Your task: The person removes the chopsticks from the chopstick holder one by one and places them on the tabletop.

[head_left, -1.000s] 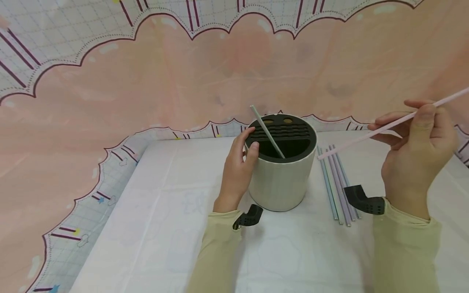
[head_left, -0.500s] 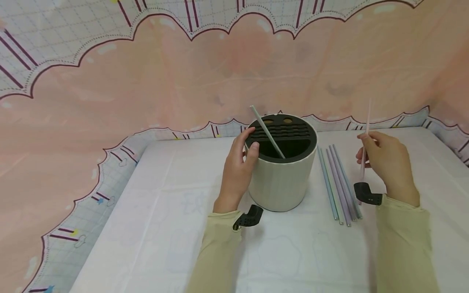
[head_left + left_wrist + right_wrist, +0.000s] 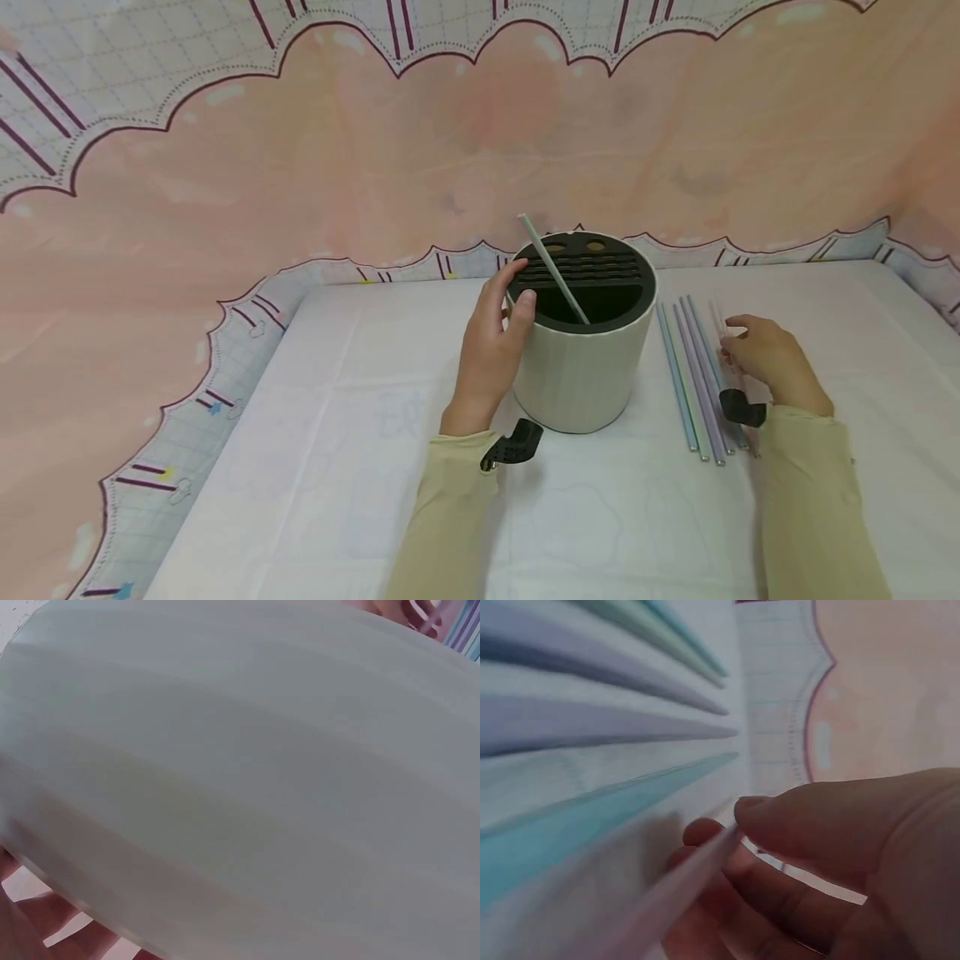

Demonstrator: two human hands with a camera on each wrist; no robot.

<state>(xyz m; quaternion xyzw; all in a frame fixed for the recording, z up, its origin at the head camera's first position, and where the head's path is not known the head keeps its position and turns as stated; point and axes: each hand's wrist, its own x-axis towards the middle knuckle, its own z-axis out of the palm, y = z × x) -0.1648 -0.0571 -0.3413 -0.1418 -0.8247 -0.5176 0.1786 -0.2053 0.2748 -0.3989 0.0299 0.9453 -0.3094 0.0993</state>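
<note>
A white cylindrical holder with a slotted black top stands upright. My left hand grips its left side, thumb and a finger over the rim. Its white wall fills most of the left wrist view. One pale green stick leans out of the holder's large front opening. My right hand pinches a thin pink stick between thumb and fingers, low over the table. Just left of that hand lie several pastel sticks side by side, in blue, green and purple.
A white cloth covers the table under everything. Behind it hangs a peach backdrop with a scalloped border along the table's back edge. Black wrist cameras sit at the left and right cuffs.
The right hand has come down and left from the upper right, bringing the pink stick from a raised slant to beside the other sticks. The left hand and holder stay in place.
</note>
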